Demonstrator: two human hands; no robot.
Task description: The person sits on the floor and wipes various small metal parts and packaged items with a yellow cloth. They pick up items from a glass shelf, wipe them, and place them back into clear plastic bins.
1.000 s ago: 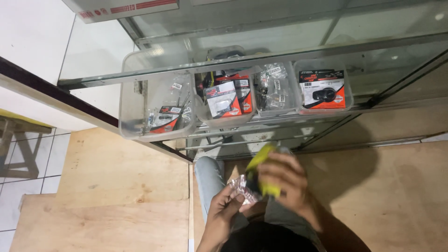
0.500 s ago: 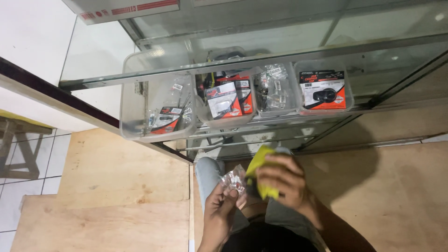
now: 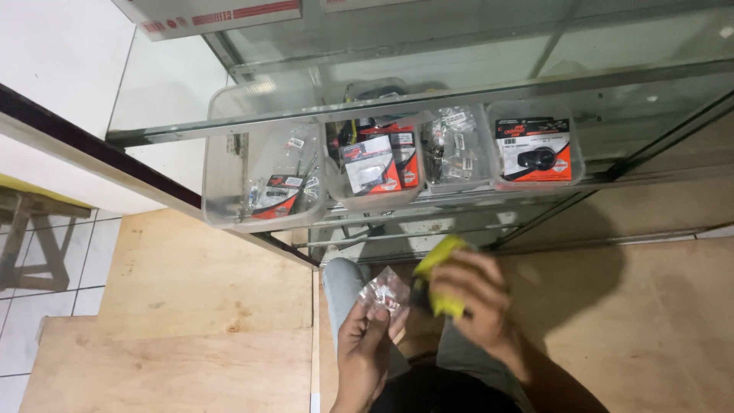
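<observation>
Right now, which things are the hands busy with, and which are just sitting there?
Busy with:
left hand holds a small clear packet
right hand holds a yellow cloth

Just sitting there:
clear tubs of packaged parts on the glass shelf
wooden stool
plywood floor

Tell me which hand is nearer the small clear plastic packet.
Left. The left hand pinches the small clear plastic packet at its lower edge; the right hand, holding a yellow cloth, is just beside it, apparently not touching.

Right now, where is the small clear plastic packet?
In the head view, low centre: the small clear packet is pinched in the left hand, beside the yellow cloth in the right hand.
</observation>
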